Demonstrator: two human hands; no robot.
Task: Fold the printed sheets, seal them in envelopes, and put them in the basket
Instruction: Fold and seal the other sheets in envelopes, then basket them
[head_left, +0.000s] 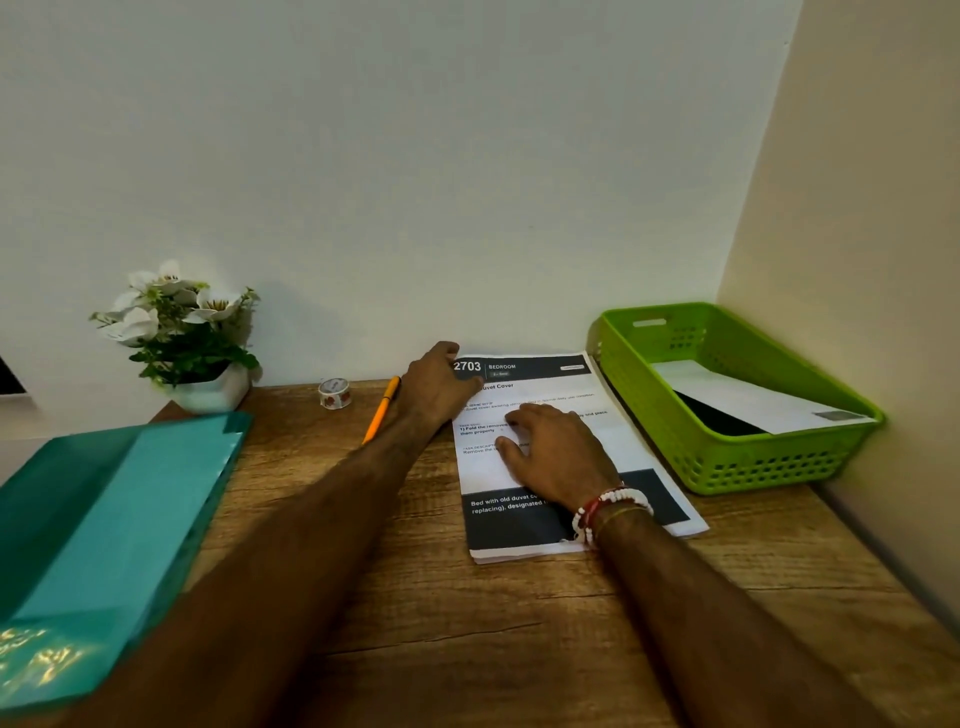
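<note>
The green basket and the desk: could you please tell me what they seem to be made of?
The basket looks like moulded plastic, glossy lime green, with rows of holes and a handle slot. The desk looks like wood or wood-print laminate, matt brown with grain lines; I cannot tell which.

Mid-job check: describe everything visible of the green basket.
The green basket is a shallow rectangular tray of bright green plastic, with rows of small holes in its walls and a handle slot in the far end. It sits level on the wooden desk at the right, in the wall corner, close beside the stack of printed sheets. Inside, a white paper item with a dark part lies slanted.
</note>
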